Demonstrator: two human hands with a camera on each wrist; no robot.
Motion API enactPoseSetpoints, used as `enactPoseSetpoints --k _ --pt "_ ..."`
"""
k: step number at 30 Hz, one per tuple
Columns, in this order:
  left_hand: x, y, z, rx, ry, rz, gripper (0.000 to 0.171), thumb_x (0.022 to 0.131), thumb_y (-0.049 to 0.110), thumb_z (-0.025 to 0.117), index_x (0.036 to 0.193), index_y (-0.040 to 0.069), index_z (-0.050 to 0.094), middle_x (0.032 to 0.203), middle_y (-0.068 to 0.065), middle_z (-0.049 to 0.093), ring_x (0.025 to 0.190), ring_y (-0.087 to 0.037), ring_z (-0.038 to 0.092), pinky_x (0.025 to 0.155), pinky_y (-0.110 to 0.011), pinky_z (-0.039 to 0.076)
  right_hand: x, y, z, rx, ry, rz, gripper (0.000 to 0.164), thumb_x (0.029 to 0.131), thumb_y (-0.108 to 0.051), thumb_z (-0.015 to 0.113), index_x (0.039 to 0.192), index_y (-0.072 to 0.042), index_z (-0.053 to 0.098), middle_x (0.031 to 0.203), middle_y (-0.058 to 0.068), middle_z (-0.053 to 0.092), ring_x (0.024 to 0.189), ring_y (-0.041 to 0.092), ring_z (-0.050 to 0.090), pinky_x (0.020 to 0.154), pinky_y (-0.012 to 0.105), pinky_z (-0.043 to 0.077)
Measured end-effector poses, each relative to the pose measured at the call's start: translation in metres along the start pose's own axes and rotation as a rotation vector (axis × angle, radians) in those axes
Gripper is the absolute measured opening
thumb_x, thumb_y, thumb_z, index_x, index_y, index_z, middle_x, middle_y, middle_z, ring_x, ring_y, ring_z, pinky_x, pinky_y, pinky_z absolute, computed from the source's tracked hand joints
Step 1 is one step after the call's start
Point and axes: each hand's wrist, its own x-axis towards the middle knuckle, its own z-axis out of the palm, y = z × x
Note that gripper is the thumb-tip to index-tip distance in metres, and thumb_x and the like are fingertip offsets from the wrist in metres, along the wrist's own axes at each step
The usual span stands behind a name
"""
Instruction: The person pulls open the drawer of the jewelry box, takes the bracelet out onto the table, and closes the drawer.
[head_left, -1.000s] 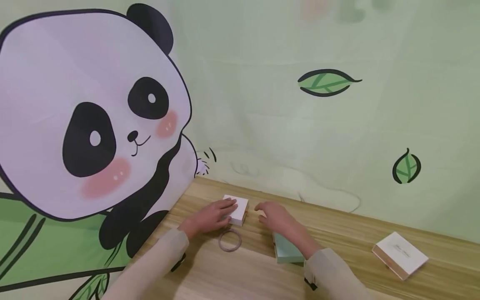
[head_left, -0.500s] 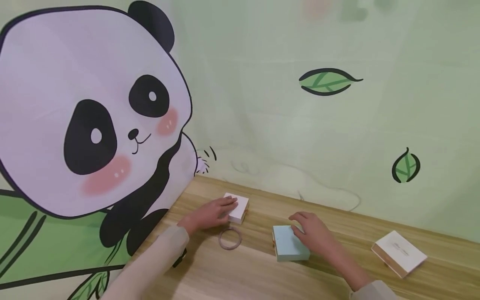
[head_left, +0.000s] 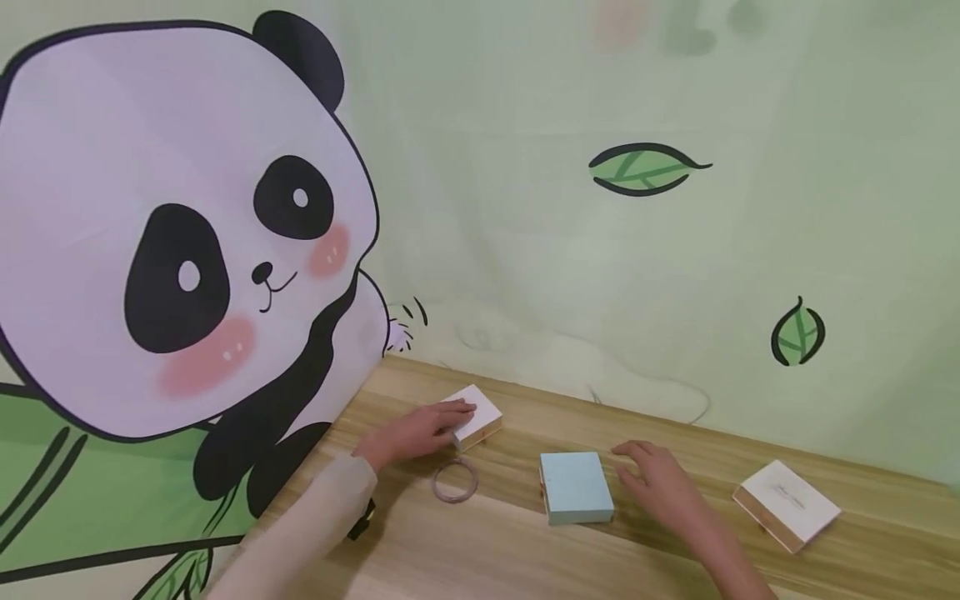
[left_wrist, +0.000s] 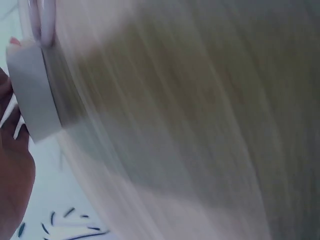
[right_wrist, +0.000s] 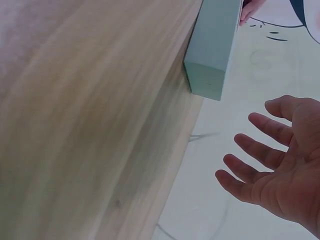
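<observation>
My left hand (head_left: 414,430) rests on a small white box (head_left: 482,418) at the back left of the table, with straight fingers over its top. Along the box's side the left wrist view shows the fingers (left_wrist: 14,120), partly cut off by the frame. Just in front lies a greyish-purple bangle (head_left: 454,499), flat on the wood. A light blue box (head_left: 576,487) sits further right. Beside its right edge hovers my right hand (head_left: 666,492), apart from it and holding nothing. Spread, relaxed fingers (right_wrist: 260,150) appear in the right wrist view.
Another white box (head_left: 789,503), with brown sides and faint lettering, lies at the right. The wooden table (head_left: 480,558) meets a green wall hanging (head_left: 525,208) with a panda drawing along its back and left edges.
My right hand has moved right, from near the white box over the blue box to its right side. Under my left hand the small white box has turned slightly.
</observation>
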Motion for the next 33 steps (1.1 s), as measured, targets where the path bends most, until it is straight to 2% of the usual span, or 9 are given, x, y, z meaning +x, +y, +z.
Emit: enactPoseSetpoints --k 4,10,15,20,23,29,33 --pt "0.000 0.008 0.000 -0.020 0.010 -0.069 0.056 0.102 0.030 0.060 0.150 0.005 0.049 0.157 -0.011 0.045 0.145 -0.028 0.042 0.115 -0.044 0.039 -0.002 0.002 0.005 0.016 0.040 0.012 0.023 0.096 -0.005 0.067 0.118 0.000 0.069 0.122 0.023 0.066 0.116 0.044 0.061 0.098 0.060 0.050" --pt "-0.006 0.004 0.003 -0.024 0.041 -0.043 0.051 0.100 0.020 0.062 0.145 -0.003 0.052 0.155 -0.012 0.047 0.146 -0.031 0.040 0.118 -0.046 0.036 -0.004 0.001 0.010 0.044 0.022 0.022 0.023 0.096 -0.005 0.066 0.119 0.000 0.069 0.124 0.023 0.066 0.117 0.044 0.061 0.097 0.059 0.050" --pt "-0.015 -0.004 0.005 -0.051 0.055 0.001 0.045 0.104 0.012 0.055 0.146 -0.004 0.051 0.156 -0.014 0.046 0.146 -0.036 0.038 0.118 -0.051 0.033 -0.008 0.000 0.008 0.026 0.021 0.032 0.022 0.095 -0.004 0.067 0.117 0.000 0.070 0.122 0.023 0.066 0.117 0.045 0.061 0.099 0.060 0.049" --pt "-0.019 -0.005 0.006 -0.072 0.055 0.039 0.043 0.106 0.009 0.051 0.147 -0.002 0.049 0.157 -0.014 0.044 0.147 -0.037 0.036 0.118 -0.051 0.032 -0.013 0.004 0.006 0.016 0.024 0.026 0.021 0.093 -0.002 0.068 0.115 0.001 0.070 0.122 0.025 0.065 0.116 0.047 0.060 0.097 0.062 0.049" --pt "-0.021 -0.002 0.007 -0.069 0.042 0.035 0.047 0.105 0.010 0.054 0.150 -0.001 0.046 0.160 -0.012 0.040 0.149 -0.035 0.032 0.120 -0.050 0.030 -0.012 0.006 0.007 0.014 0.027 0.028 0.022 0.094 -0.003 0.068 0.116 0.001 0.070 0.123 0.026 0.065 0.117 0.047 0.060 0.097 0.062 0.049" --pt "-0.025 0.007 0.008 -0.039 0.032 0.019 0.066 0.099 0.026 0.068 0.154 0.001 0.041 0.163 -0.011 0.034 0.151 -0.036 0.028 0.119 -0.051 0.031 -0.010 0.005 0.005 0.014 0.025 0.033 0.023 0.095 -0.004 0.067 0.117 0.001 0.069 0.125 0.026 0.064 0.118 0.049 0.059 0.098 0.064 0.047" --pt "-0.026 0.008 0.010 -0.027 0.044 0.042 0.069 0.097 0.024 0.071 0.154 -0.001 0.040 0.163 -0.014 0.033 0.151 -0.038 0.027 0.119 -0.051 0.031 -0.009 0.003 0.007 0.017 0.016 0.028 0.023 0.095 -0.003 0.067 0.117 0.002 0.069 0.124 0.026 0.064 0.118 0.048 0.059 0.099 0.064 0.047"
